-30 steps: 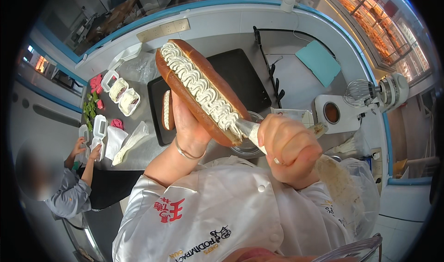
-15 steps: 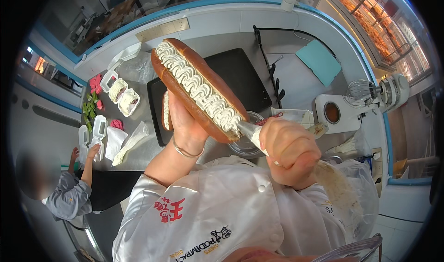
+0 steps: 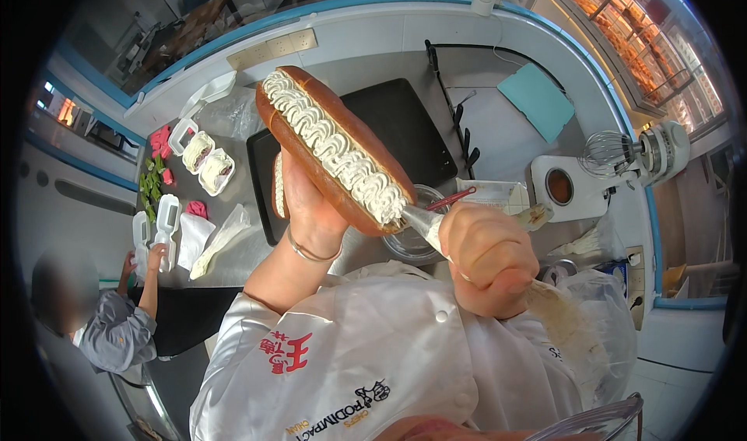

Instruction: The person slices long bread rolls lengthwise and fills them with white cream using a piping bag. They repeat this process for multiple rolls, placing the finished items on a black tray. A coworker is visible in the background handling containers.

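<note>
My left hand (image 3: 317, 208) is wrapped round the underside of a long brown bread roll (image 3: 366, 145), held tilted above the counter. Thick ruffled cream (image 3: 331, 141) runs along the slit in its top, down to the near end. In my right fist (image 3: 486, 254) a clear piping bag (image 3: 424, 223) is gripped, its narrow tip touching the cream at the roll's near end. The cream-smeared rear of the bag hangs below that fist. Behind my left wrist, another cream-filled roll (image 3: 278, 188) shows partly, on a black baking tray (image 3: 397, 122).
A glass bowl (image 3: 412, 248) stands beneath the roll's near end. White takeaway boxes (image 3: 216, 173), a second piping bag (image 3: 222, 239) and pink flowers (image 3: 159, 141) lie at left, where a co-worker's hands (image 3: 144, 258) touch a box. A stand mixer (image 3: 657, 157) sits at right.
Cream at the roll's near end has become fuller. The near end has shifted slightly upward, and both hands have moved only a little.
</note>
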Available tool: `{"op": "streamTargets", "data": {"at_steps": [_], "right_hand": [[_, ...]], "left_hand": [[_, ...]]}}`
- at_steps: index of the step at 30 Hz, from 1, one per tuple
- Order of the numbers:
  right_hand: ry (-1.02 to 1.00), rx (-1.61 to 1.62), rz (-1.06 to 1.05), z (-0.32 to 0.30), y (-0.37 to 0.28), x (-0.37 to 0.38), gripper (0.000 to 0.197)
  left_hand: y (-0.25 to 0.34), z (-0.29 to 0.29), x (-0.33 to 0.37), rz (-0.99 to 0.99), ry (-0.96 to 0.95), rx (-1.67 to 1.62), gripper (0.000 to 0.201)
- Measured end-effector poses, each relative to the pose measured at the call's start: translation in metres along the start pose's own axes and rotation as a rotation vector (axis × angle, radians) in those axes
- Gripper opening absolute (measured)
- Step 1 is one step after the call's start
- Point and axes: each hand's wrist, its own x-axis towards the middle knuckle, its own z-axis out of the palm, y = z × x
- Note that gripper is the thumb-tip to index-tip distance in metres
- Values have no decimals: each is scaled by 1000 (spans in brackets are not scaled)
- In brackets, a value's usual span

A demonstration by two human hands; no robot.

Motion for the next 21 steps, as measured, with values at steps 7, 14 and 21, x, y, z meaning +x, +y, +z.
{"op": "streamTargets", "data": {"at_steps": [7, 14, 21], "right_hand": [[-308, -160, 93, 4, -25, 18, 45], [239, 284, 143, -1, -19, 25, 56], [400, 95, 216, -60, -36, -10, 56]], "left_hand": [[-1, 5, -7, 220, 69, 496, 37], [11, -18, 21, 33, 167, 606, 44], [22, -75, 2, 56, 85, 1145, 52]]}}
